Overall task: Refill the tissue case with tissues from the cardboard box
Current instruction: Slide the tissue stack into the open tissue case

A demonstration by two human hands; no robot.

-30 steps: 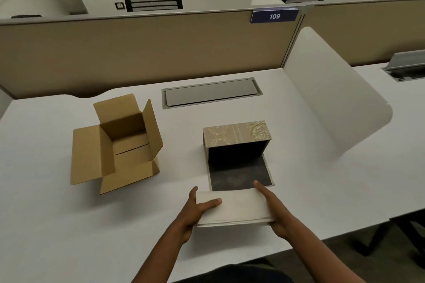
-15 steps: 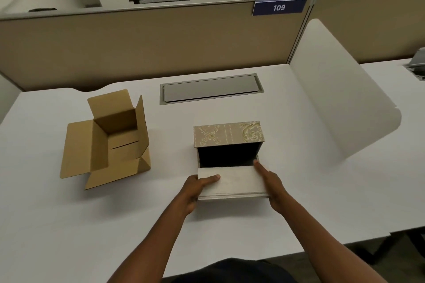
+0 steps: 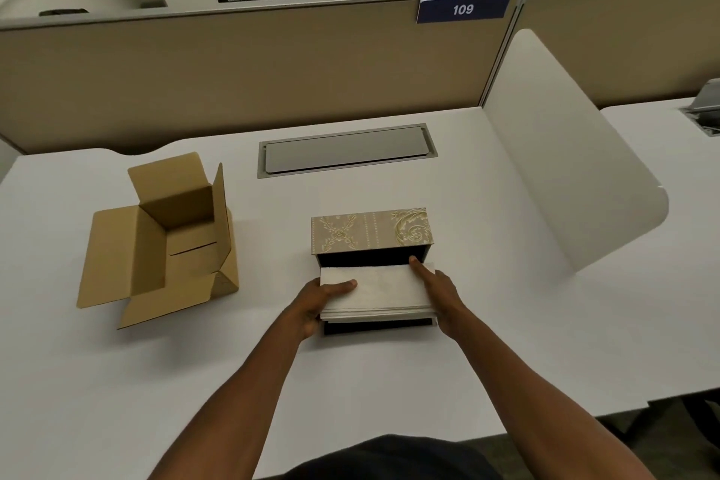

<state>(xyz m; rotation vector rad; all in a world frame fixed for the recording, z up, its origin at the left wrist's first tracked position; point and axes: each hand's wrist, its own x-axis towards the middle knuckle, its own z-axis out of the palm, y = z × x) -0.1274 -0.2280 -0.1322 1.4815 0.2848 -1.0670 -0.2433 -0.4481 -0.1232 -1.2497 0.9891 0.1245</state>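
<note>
Left hand (image 3: 317, 302) and right hand (image 3: 438, 290) clamp the ends of a flat white tissue stack (image 3: 376, 290), its far edge at the dark mouth of the beige patterned tissue case (image 3: 370, 232). Likely fault: soft sheets buckling against the rim. Leftward, the open brown cardboard box (image 3: 163, 242) stands well apart on the white tabletop (image 3: 506, 304); nothing obstructs.

Both hands grip a white stack of tissues (image 3: 376, 290) by its short ends, the left hand (image 3: 317, 298) with its thumb on top, the right hand (image 3: 438, 288) with a finger along the edge. The stack's far edge sits at the dark mouth of the patterned tissue case (image 3: 372, 232). The cardboard box (image 3: 163, 242) stands open, well apart to the left on the white desk (image 3: 117, 382)
</note>
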